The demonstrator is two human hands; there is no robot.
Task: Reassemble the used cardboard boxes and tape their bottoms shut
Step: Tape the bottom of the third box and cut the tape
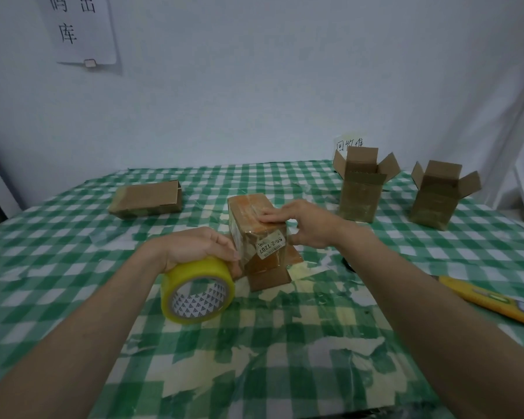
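Head view: left hand curls round the yellow tape roll; right hand presses flat fingers on the upturned box, which stands between both grips on the checked surface. Its worn, labelled bottom looks taped. Two finished boxes stand beyond the right grip; one flat box beyond the left remains.

Taped brown box upside down mid-table, yellow tape roll beside it, flattened box far left, two upright open boxes far right
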